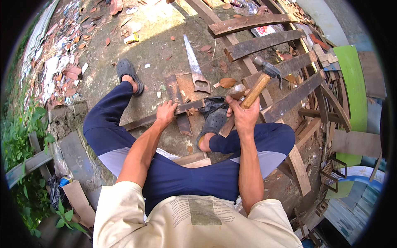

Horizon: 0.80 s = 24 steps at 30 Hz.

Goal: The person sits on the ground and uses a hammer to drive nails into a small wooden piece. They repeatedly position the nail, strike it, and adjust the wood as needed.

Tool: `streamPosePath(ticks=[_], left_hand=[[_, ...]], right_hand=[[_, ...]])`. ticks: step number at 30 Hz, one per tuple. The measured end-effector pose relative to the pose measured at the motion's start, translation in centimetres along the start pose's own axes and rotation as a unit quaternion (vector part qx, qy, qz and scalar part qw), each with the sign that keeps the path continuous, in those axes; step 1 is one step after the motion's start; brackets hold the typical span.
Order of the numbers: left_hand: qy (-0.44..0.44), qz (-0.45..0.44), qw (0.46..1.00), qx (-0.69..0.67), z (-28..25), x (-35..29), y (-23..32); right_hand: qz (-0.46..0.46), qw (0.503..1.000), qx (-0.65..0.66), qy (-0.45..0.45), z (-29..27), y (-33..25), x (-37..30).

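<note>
Outdoor scrap-wood yard, weathered planks, handsaw, rubble

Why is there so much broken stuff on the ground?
Broken reddish tile shards and litter lie scattered along the left. A handsaw lies loose on the dirt, beyond the wooden strip that the left hand presses down.
</note>
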<state>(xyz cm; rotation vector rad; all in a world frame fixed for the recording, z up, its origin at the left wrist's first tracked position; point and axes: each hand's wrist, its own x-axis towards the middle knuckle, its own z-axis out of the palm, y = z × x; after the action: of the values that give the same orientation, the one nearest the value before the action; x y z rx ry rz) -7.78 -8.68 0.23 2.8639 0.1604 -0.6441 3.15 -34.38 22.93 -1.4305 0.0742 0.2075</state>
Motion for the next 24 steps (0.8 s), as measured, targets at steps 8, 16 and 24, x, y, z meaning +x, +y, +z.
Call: streamPosePath(ticks=[8, 16, 24], left_hand=[[-0.074, -0.055, 0.995, -0.023, -1.7, -0.8, 1.5], [-0.044, -0.091, 0.991, -0.083, -3.4, -4.8, 2.5], [-0.194, -0.049, 0.978, -0.052, -4.6, -2.8, 3.3]], right_hand=[[-0.036, 0.999, 0.017, -0.026, 0.8, -0.1, 0.3], [-0.073, 0.991, 0.027, -0.106, 1.2, -0.8, -0.7], [-0.087, 0.989, -0.026, -0.119, 1.7, -0.1, -2.5]])
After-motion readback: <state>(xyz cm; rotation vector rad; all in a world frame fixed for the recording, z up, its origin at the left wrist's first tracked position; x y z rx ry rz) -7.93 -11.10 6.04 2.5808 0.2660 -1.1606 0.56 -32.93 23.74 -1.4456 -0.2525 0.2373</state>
